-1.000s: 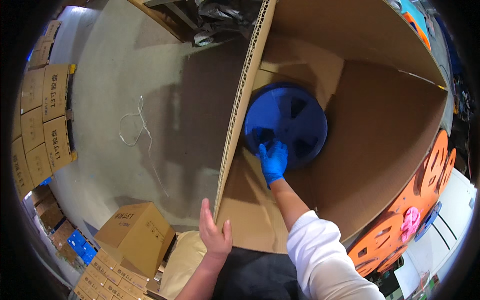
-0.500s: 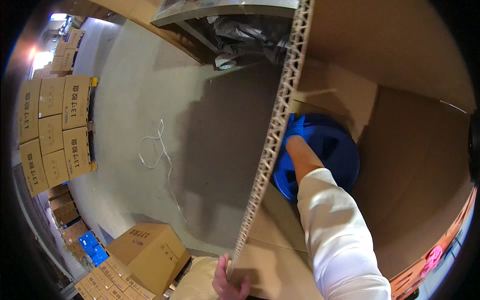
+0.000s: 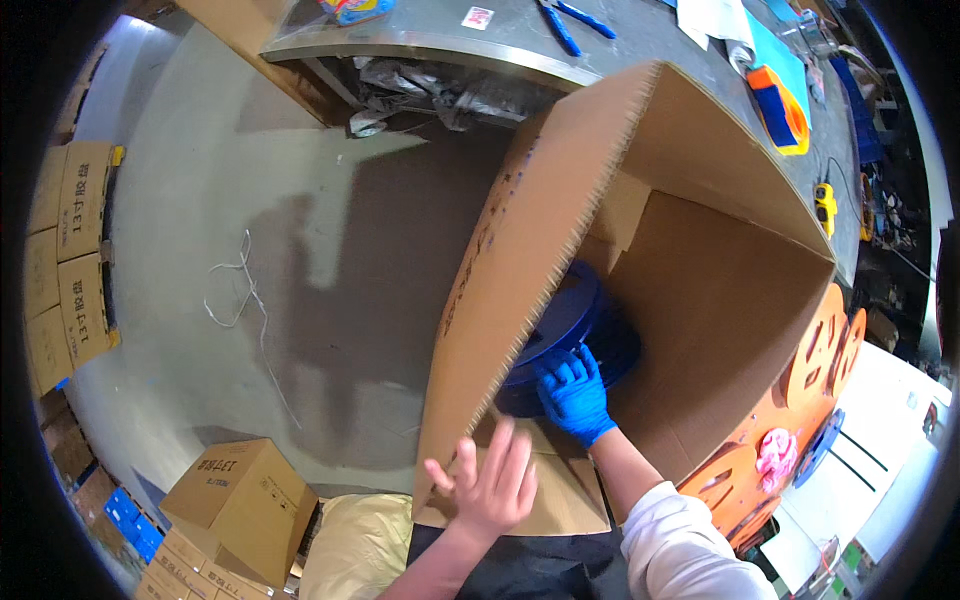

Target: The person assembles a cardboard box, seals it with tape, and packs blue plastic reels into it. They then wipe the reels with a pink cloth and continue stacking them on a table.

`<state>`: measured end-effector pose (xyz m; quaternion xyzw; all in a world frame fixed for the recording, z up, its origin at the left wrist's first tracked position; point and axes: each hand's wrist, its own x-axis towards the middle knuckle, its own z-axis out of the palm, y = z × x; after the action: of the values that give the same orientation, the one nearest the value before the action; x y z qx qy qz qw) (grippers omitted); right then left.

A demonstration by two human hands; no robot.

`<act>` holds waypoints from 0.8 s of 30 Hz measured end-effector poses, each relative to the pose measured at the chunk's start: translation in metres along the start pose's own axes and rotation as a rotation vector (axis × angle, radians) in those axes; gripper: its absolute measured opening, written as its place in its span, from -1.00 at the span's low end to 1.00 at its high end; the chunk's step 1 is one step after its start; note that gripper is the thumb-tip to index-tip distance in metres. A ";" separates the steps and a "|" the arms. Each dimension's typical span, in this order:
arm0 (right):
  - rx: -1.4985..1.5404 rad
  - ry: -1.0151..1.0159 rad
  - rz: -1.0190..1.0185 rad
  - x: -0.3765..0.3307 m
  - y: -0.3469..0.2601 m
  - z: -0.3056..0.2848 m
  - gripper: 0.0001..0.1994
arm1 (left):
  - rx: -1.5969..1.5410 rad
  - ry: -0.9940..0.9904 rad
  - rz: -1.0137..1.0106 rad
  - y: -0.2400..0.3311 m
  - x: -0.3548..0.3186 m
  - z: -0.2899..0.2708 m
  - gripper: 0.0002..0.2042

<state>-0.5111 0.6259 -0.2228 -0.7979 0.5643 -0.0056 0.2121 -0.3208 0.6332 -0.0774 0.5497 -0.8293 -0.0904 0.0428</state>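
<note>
A large cardboard box (image 3: 715,320) stands with its top open in front of me. Inside lies a blue plastic reel (image 3: 612,345) with flat round flanges, partly hidden by the box's left wall. My right hand (image 3: 578,400), in a blue glove, reaches in over the near side with its fingers bent over the reel's near rim. My left hand (image 3: 492,487) is bare and slightly blurred. Its fingers are spread above the box's near left edge, and it holds nothing.
Blue-handled pliers (image 3: 560,25) lie on the metal workbench (image 3: 420,40) beyond the box. Orange slotted discs (image 3: 770,420) stand at right. A white cord (image 3: 250,285) lies on the floor. Stacked cartons (image 3: 75,250) line the left; a brown carton (image 3: 240,505) and yellow sack (image 3: 360,550) are nearer.
My right hand has come nearer, from the reel's far left part to its near rim. The reel now looks tilted. My left hand has left the box edge and spread its fingers. The view has shifted.
</note>
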 end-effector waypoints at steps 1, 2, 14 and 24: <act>0.020 -0.001 0.042 -0.003 0.001 0.000 -0.60 | 0.115 0.129 -0.128 0.013 0.030 0.014 -0.58; 0.055 -0.007 0.079 -0.007 -0.005 -0.003 -0.63 | 0.094 -0.172 -0.142 0.017 0.046 0.028 -0.53; 0.202 0.329 0.614 -0.022 -0.030 0.003 -0.53 | -0.963 -0.553 -0.614 -0.032 0.108 0.201 -0.22; 2.112 0.728 1.071 0.028 -0.017 0.054 -0.33 | -1.025 -0.635 -0.200 -0.042 0.100 0.205 0.13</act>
<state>-0.4723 0.6230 -0.2724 0.1432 0.5644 -0.5916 0.5576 -0.3569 0.5462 -0.2899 0.4806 -0.5969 -0.6410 0.0441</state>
